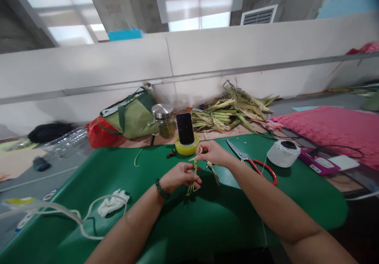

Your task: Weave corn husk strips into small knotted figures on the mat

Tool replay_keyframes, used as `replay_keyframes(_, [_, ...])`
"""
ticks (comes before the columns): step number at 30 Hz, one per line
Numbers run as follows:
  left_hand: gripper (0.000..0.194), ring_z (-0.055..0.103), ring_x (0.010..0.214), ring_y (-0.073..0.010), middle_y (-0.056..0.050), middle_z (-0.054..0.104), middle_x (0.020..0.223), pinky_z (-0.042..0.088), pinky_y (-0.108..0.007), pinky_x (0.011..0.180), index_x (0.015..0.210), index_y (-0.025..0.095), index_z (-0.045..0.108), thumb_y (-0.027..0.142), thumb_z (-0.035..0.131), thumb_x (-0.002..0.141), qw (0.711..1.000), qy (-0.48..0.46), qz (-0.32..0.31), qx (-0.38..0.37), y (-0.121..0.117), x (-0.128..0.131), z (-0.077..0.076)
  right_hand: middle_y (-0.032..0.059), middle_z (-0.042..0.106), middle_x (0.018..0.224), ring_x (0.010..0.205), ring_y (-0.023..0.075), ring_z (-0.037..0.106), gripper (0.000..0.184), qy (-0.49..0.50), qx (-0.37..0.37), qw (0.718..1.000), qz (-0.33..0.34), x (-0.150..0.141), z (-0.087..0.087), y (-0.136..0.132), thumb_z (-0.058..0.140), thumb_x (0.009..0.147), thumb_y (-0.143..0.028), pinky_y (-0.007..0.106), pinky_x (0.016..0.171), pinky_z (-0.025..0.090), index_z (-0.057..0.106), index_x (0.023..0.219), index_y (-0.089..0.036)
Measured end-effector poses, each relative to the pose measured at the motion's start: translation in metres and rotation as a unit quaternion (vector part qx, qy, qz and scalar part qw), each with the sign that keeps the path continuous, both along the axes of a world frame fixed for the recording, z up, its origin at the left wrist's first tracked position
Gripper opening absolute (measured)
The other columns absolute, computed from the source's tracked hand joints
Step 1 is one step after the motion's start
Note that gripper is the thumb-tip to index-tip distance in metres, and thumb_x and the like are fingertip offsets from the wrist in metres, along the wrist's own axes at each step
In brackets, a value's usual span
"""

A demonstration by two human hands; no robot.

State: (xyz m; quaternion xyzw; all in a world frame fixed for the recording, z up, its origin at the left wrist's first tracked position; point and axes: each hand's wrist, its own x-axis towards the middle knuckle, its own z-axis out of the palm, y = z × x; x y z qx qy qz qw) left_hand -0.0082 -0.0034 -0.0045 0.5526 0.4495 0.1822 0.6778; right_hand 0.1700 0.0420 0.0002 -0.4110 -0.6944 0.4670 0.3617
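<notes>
A small bundle of pale green plant strips (194, 185), maybe dried leaf or husk, hangs upright between my hands. My left hand (184, 176), with a dark beaded bracelet at the wrist, is closed around the bundle's middle. Above it, my right hand (213, 153) pinches a strip at the bundle's top, its fingertips bent inward. A second small tied piece of plant strips (213, 173) lies on the green mat (237, 224) just below my right hand. Red-handled scissors (251, 163) lie with open blades to the right.
A white thread spool (283, 153) stands right of the scissors. A phone (185, 129) leans by a yellow tape roll (187, 144), near a glass jar (163, 121). Behind lies a heap of long leaves (233, 112). White cable (79, 218) and crumpled tissue (113, 203) are at left.
</notes>
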Motion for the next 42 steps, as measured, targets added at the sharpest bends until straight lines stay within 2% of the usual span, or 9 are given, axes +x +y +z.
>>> replay_keyframes(3, [0.028,0.063,0.060,-0.0220,-0.005,0.066,0.058,0.040,-0.026,0.054,0.076,0.016,0.066,0.026,0.080,0.054,0.973,0.180,-0.029,0.139,-0.004,-0.007,0.005,-0.0067,0.049,0.046,0.045,0.0062,0.040,0.013,-0.035,-0.018,0.999,0.020,-0.004,-0.009,0.005,0.071,0.059,-0.019,0.019,0.044,0.029,0.059,0.061,-0.015])
replay_keyframes(5, [0.018,0.064,0.074,-0.0261,-0.007,0.065,0.060,0.041,-0.028,0.062,0.062,0.018,0.066,0.031,0.078,0.059,0.919,0.273,0.053,0.280,-0.005,-0.015,0.010,-0.0078,0.047,0.044,0.043,0.0058,0.038,0.013,-0.055,-0.026,0.998,0.034,-0.007,-0.012,0.006,0.071,0.058,-0.018,0.019,0.042,0.027,0.060,0.062,-0.014])
replay_keyframes(7, [0.014,0.063,0.083,-0.0254,-0.008,0.069,0.074,0.042,-0.029,0.070,0.074,0.021,0.071,0.034,0.071,0.068,0.893,0.267,0.129,0.339,-0.003,-0.021,0.015,-0.0088,0.046,0.045,0.044,0.0057,0.038,0.015,-0.046,-0.025,0.998,0.041,-0.010,-0.012,0.004,0.072,0.058,-0.017,0.018,0.043,0.028,0.059,0.066,-0.014])
replay_keyframes(10, [0.041,0.062,0.079,-0.0219,-0.007,0.071,0.082,0.044,-0.030,0.073,0.098,0.017,0.071,0.037,0.076,0.062,0.949,0.128,0.132,0.257,0.004,-0.023,0.016,-0.0076,0.051,0.053,0.050,0.0071,0.045,0.021,0.010,0.000,0.999,0.035,-0.013,-0.007,-0.003,0.073,0.060,-0.021,0.019,0.049,0.034,0.058,0.073,-0.015])
replay_keyframes(13, [0.041,0.061,0.075,-0.0181,-0.007,0.070,0.080,0.045,-0.027,0.069,0.087,0.013,0.073,0.039,0.080,0.057,0.985,-0.036,0.137,0.101,0.011,-0.016,0.008,-0.0037,0.058,0.064,0.058,0.0106,0.053,0.023,0.044,0.027,0.999,-0.004,-0.016,-0.004,-0.008,0.072,0.062,-0.022,0.022,0.056,0.040,0.056,0.077,-0.016])
replay_keyframes(19, [0.025,0.058,0.063,-0.0122,-0.004,0.069,0.070,0.045,-0.022,0.061,0.069,0.014,0.073,0.024,0.086,0.049,0.902,-0.270,0.336,0.025,0.017,0.007,-0.014,-0.0037,0.060,0.066,0.061,0.0130,0.056,0.046,0.157,-0.015,0.987,-0.041,-0.022,-0.012,-0.001,0.072,0.061,-0.026,0.026,0.059,0.043,0.053,0.103,-0.018])
replay_keyframes(26, [0.041,0.059,0.063,-0.0099,-0.004,0.069,0.070,0.046,-0.019,0.059,0.079,0.010,0.074,0.033,0.088,0.048,0.897,-0.295,0.329,0.015,0.005,0.013,-0.012,-0.0065,0.057,0.056,0.050,0.0097,0.052,0.035,0.218,-0.082,0.971,-0.056,-0.029,-0.020,-0.006,0.074,0.058,-0.026,0.024,0.053,0.040,0.047,0.079,-0.020])
replay_keyframes(36, [0.041,0.060,0.058,-0.0086,-0.002,0.068,0.066,0.050,-0.020,0.062,0.072,0.009,0.070,0.025,0.091,0.042,0.871,-0.345,0.351,-0.019,0.004,0.008,-0.012,-0.0051,0.055,0.061,0.059,0.0117,0.055,0.032,0.176,-0.031,0.979,-0.099,-0.034,-0.015,-0.019,0.075,0.060,-0.029,0.026,0.059,0.043,0.049,0.076,-0.020])
replay_keyframes(42, [0.038,0.058,0.052,-0.0071,0.001,0.065,0.061,0.050,-0.020,0.058,0.066,0.012,0.066,0.026,0.091,0.042,0.864,-0.361,0.352,-0.014,0.002,0.007,-0.011,-0.0072,0.048,0.059,0.053,0.0092,0.048,0.038,0.178,-0.078,0.980,-0.038,-0.031,-0.012,-0.019,0.078,0.058,-0.037,0.024,0.054,0.041,0.046,0.070,-0.020])
